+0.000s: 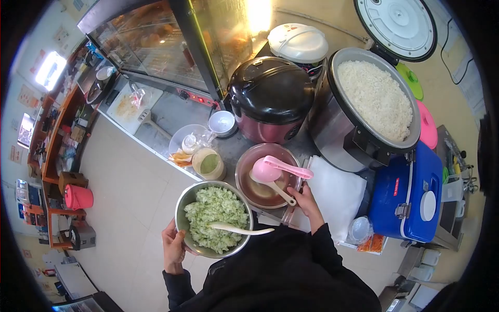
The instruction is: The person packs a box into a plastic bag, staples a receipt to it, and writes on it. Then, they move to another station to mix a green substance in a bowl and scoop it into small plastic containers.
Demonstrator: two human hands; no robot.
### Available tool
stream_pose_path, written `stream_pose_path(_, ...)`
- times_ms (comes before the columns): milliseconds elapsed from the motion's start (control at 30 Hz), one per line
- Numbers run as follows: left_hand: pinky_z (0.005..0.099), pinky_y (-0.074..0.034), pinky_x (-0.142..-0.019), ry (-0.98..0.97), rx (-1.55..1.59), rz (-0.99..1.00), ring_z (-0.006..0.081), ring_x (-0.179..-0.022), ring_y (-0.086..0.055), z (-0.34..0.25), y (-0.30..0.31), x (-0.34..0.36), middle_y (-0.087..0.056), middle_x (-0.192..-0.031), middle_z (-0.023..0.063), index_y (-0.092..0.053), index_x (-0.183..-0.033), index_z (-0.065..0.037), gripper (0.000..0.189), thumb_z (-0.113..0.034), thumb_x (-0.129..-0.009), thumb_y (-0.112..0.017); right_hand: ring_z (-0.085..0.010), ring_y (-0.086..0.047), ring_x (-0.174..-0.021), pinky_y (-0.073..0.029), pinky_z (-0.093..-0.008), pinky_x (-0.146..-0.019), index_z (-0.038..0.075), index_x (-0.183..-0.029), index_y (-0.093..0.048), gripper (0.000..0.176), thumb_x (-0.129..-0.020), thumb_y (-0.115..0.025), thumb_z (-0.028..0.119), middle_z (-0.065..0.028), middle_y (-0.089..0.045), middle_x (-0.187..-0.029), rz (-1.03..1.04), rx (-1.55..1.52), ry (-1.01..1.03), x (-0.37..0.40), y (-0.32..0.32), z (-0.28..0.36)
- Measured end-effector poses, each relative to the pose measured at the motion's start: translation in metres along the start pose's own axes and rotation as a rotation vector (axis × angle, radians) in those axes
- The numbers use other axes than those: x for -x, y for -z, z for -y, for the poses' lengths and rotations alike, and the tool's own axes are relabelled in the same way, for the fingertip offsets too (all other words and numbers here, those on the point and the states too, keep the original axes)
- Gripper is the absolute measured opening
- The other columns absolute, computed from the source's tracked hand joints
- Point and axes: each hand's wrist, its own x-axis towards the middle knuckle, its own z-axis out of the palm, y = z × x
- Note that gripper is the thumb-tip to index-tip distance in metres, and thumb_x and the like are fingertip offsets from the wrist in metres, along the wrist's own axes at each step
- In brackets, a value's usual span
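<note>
My left hand (174,244) grips the rim of a steel mixing bowl (187,195), thumb on the near edge. Pale green rice (215,213) fills this bowl, and a cream spoon (241,229) lies across it. At the counter's front edge, my right hand (309,205) is closed on the rim of a second metal bowl (244,195). A pink ladle (267,169) and a pale-handled spoon (275,188) rest in that bowl, the pale handle beside my thumb. A container of green paste (210,164) stands between the bowls.
An uncovered rice cooker (338,140) full of white rice (371,99) stands at the right. Around it are a black-lidded cooker (270,88), a blue cooler (392,192) and a white cloth (335,190). A glass warming cabinet (156,47) and a cutting board (150,96) are at left.
</note>
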Motion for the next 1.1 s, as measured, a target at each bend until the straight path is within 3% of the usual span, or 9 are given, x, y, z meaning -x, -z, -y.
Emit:
stream_pose_path(133, 0.0357, -0.063, -0.051, 0.014, -0.001, 0.03, 0.0244, -0.07, -0.071, 0.037, 0.007, -0.014, -0.065, -0.109, 0.0192, -0.04, -0.14, 0.007, 0.05, 0.002, -0.09, -0.044, -0.0158, -0.065, -0.084, -0.055, -0.0278, -0.062, 0.008, -0.126, -0.043, 0.046, -0.085, -0.063, 0.003, -0.0105, -0.062, -0.106, -0.135, -0.022, 0.22, 0.007, 0.022, -0.017)
stream_pose_path(233, 0.0346, -0.063, -0.055, 0.127, -0.069, 0.175, 0.023, -0.074, -0.071, 0.051, 0.009, -0.025, -0.065, -0.111, 0.0157, -0.04, -0.141, 0.003, 0.051, 0.001, -0.09, -0.044, -0.013, -0.063, -0.071, -0.051, -0.0261, -0.054, 0.008, -0.111, -0.043, 0.034, -0.083, -0.061, 0.0, -0.0103, -0.064, -0.092, -0.189, 0.062, 0.203, 0.062, 0.052, 0.036)
stream_pose_path(367, 0.0344, -0.064, -0.056, 0.176, -0.022, 0.276, 0.0237, -0.078, -0.071, 0.063, -0.019, -0.042, -0.064, -0.115, 0.014, -0.039, -0.144, -0.001, 0.052, -0.001, -0.092, -0.043, -0.0106, -0.061, -0.062, -0.047, -0.0232, -0.05, 0.008, -0.108, -0.042, 0.03, -0.084, -0.058, -0.001, -0.0079, -0.064, -0.08, -0.297, 0.4, 0.354, 0.119, 0.08, 0.102)
stream_pose_path(500, 0.036, -0.064, -0.057, 0.174, 0.035, 0.328, 0.0259, -0.083, -0.07, 0.096, -0.035, -0.062, -0.061, -0.123, 0.0122, -0.033, -0.148, -0.005, 0.053, -0.004, -0.096, -0.042, -0.0059, -0.057, -0.056, -0.042, -0.019, -0.047, 0.009, -0.104, -0.043, 0.024, -0.086, -0.056, -0.001, -0.0041, -0.061, -0.07, -0.267, 0.189, 0.227, 0.148, 0.053, 0.163)
stream_pose_path(733, 0.036, -0.065, -0.061, 0.085, 0.191, 0.276, 0.0295, -0.085, -0.07, 0.128, -0.094, -0.1, -0.051, -0.136, 0.0138, -0.026, -0.151, -0.007, 0.055, -0.001, -0.098, -0.036, -0.0055, -0.056, -0.058, -0.042, -0.0209, -0.049, 0.01, -0.108, -0.046, 0.027, -0.087, -0.06, 0.002, -0.0026, -0.062, -0.078, -0.128, 0.149, 0.359, 0.109, 0.009, 0.163)
stream_pose_path(767, 0.0322, -0.063, -0.06, 0.096, 0.175, 0.238, 0.0232, -0.086, -0.068, 0.127, -0.101, -0.102, -0.06, -0.12, 0.0134, -0.034, -0.146, -0.004, 0.049, -0.006, -0.098, -0.043, -0.0054, -0.055, -0.057, -0.041, -0.021, -0.048, 0.01, -0.109, -0.046, 0.027, -0.087, -0.06, 0.002, -0.0025, -0.061, -0.077, -0.134, 0.128, 0.351, 0.104, 0.004, 0.162)
stream_pose_path(933, 0.0343, -0.063, -0.065, 0.064, 0.245, 0.244, 0.0257, -0.085, -0.069, 0.12, -0.12, -0.117, -0.056, -0.126, 0.0158, -0.023, -0.151, -0.009, 0.055, -0.01, -0.1, -0.045, -0.0049, -0.05, -0.054, -0.034, -0.021, -0.045, 0.011, -0.11, -0.044, 0.031, -0.086, -0.062, 0.003, -0.0021, -0.058, -0.073, -0.161, 0.139, 0.346, 0.084, 0.007, 0.145)
stream_pose_path(1000, 0.0363, -0.063, -0.067, 0.142, 0.226, 0.302, 0.0284, -0.083, -0.07, 0.116, -0.116, -0.123, -0.048, -0.136, 0.0175, -0.012, -0.154, -0.011, 0.061, -0.01, -0.101, -0.044, -0.0076, -0.056, -0.057, -0.043, -0.0217, -0.045, 0.011, -0.109, -0.042, 0.032, -0.086, -0.061, 0.002, -0.0045, -0.06, -0.078, -0.176, 0.143, 0.341, 0.084, 0.01, 0.145)
stream_pose_path(1100, 0.0367, -0.061, -0.069, 0.14, 0.078, 0.262, 0.0248, -0.093, -0.067, 0.11, -0.11, -0.115, -0.036, -0.147, 0.0141, -0.014, -0.152, -0.012, 0.058, -0.018, -0.103, -0.045, -0.0122, -0.063, -0.063, -0.056, -0.0269, -0.05, 0.011, -0.111, -0.041, 0.033, -0.086, -0.059, 0.001, -0.008, -0.062, -0.085, -0.207, 0.177, 0.347, 0.084, 0.021, 0.141)
